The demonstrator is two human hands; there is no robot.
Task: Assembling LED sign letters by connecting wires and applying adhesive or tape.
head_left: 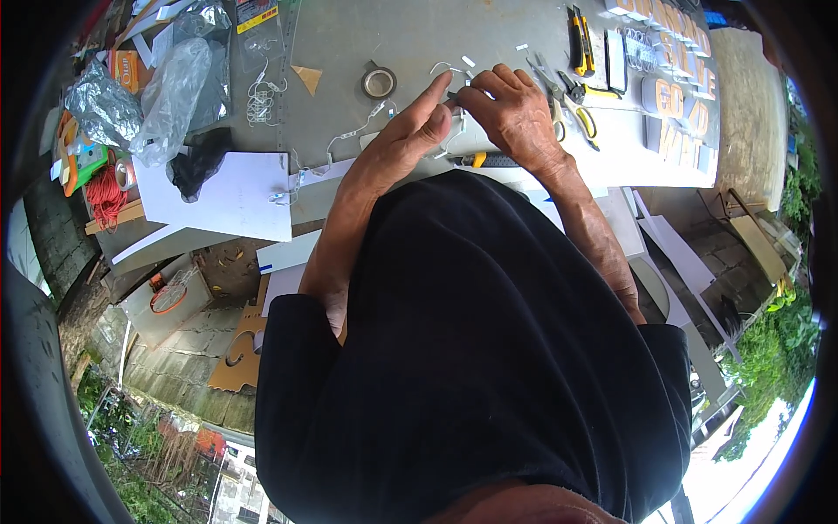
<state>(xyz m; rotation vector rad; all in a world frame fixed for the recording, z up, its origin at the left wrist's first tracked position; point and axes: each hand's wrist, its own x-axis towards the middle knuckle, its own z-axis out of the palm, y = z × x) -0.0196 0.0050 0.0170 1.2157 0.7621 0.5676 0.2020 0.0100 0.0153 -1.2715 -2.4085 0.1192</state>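
My left hand (408, 140) is raised over the near part of the table, index finger stretched forward and thumb close to my right fingertips. Whatever lies between its fingers is too small to make out. My right hand (509, 112) has its fingers curled in a pinch on a small dark strip (452, 99), facing the left. White wire with small LED modules (349, 134) trails from beneath the hands leftward across the table. Beyond the left hand lies a roll of dark tape (379, 82). A yellow-and-black cutter (489, 160) rests just below the right hand.
Scissors (580, 120), pliers (572, 88) and another yellow cutter (581, 42) lie to the right. Letter blocks (670, 99) stand at the far right. Plastic bags (179, 100), red cord (106, 194) and a white sheet (236, 192) occupy the left. Coiled LED wire (261, 100) lies farther back.
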